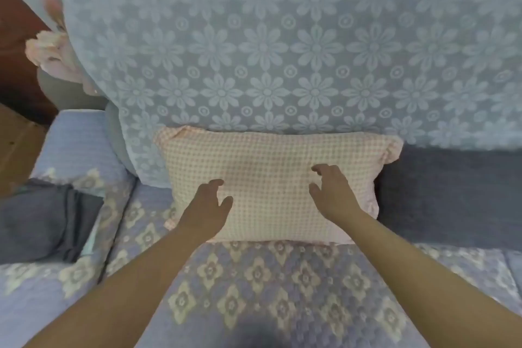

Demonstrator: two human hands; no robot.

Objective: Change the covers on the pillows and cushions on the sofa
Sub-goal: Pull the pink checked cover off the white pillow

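Both hands, left hand (207,206) and right hand (333,192), loosely spread, empty, over the checked pillow (268,167)

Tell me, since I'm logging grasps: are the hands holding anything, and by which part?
Nothing is held. The left hand and right hand hover open, fingers spread, in front of the pink checked pillow.

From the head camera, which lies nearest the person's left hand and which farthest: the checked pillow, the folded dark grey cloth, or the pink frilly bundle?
From the left hand:
1. Checked pillow, directly under the fingers, mid-sofa.
2. Folded dark grey cloth, on the seat to the left.
3. Pink frilly bundle, up at the sofa's far left corner.
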